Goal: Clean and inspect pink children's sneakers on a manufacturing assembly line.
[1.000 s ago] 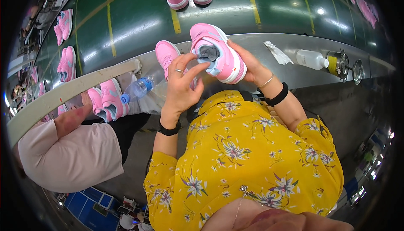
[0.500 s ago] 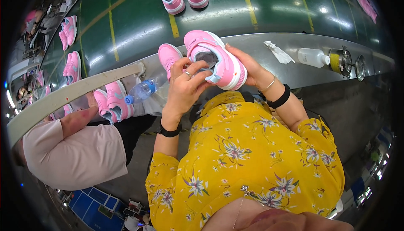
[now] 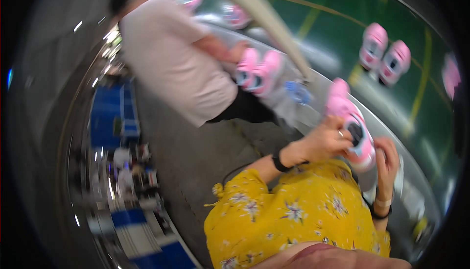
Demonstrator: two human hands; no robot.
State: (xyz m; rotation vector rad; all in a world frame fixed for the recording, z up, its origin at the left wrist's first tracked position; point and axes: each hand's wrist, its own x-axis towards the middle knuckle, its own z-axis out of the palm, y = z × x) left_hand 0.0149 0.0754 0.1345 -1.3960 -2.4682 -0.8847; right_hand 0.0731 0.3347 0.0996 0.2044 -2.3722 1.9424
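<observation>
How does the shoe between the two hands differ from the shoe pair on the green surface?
Handling: the shoe has the left hand at its opening and the right hand by its heel; no hand is at the shoe pair on the green surface.
Direction: the shoe's toe points up-left in the picture, the shoe pair's toes slightly up-right.
Shared: pink uppers, dark openings.

Green, yellow-lined work surface (image 3: 387, 105) — a pair of pink shoes (image 3: 375, 39) directly on it.
</observation>
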